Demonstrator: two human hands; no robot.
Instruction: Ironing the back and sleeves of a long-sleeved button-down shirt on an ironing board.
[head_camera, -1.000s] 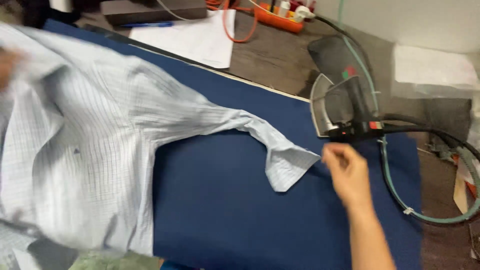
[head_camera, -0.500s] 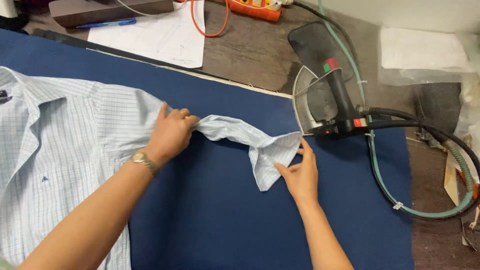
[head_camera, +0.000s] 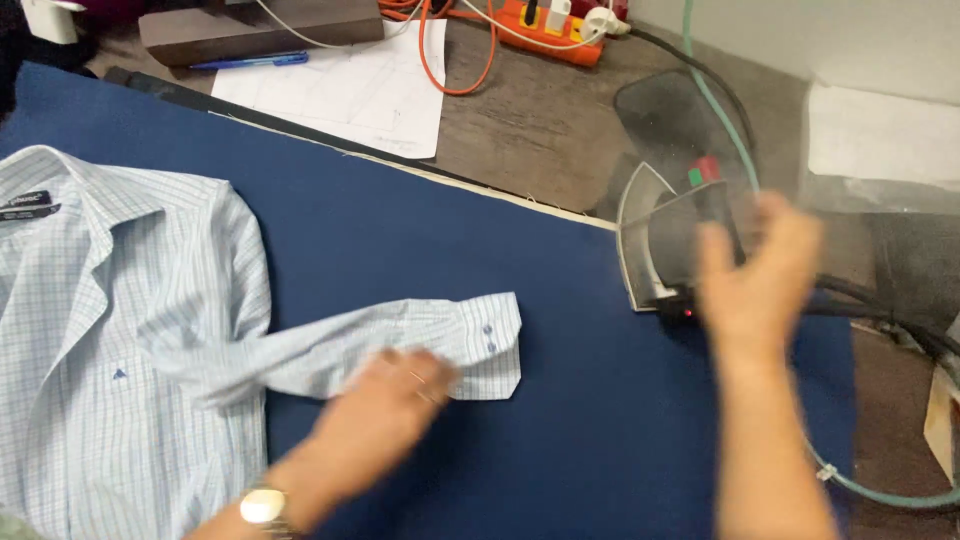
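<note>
A light blue checked shirt lies on a dark blue padded board. Its sleeve stretches right, flat, with the buttoned cuff at its end. My left hand, blurred, lies flat on the sleeve just short of the cuff; a watch is on that wrist. My right hand, also blurred, hovers with fingers apart over the handle of a steam iron that stands at the board's right edge. That hand holds nothing.
A green hose and dark cables run from the iron off to the right. Behind the board lie a sheet of paper, a blue pen, an orange power strip and a dark block.
The sleeve has been laid out flat with its cuff smoothed. My right hand let go of the cuff and rose toward the iron. My left hand slid along the sleeve toward the cuff.
</note>
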